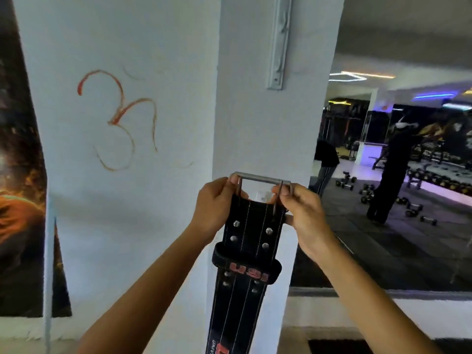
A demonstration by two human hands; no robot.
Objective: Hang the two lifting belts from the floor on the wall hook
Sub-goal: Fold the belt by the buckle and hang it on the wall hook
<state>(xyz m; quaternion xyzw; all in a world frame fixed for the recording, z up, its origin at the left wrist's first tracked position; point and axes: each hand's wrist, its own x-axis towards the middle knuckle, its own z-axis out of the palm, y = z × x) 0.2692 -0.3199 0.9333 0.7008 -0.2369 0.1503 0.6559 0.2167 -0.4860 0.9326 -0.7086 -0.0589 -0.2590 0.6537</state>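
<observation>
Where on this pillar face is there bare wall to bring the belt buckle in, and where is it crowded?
Bare wall lies between the metal strip above and the buckle. Behind the buckle it is crowded: left hand, right hand and belt cover a small wall fitting.

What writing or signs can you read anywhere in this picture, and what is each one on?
"USI" in red letters, seen upside down, on the loop of the black lifting belt held by its buckle.
Red and white print lower on the belt, at the picture's bottom edge: cut off, not readable.
A hand-drawn orange symbol on the white wall, shaped much like a "3" with a curl; not a printed word.
The poster at left: no text visible.
</observation>
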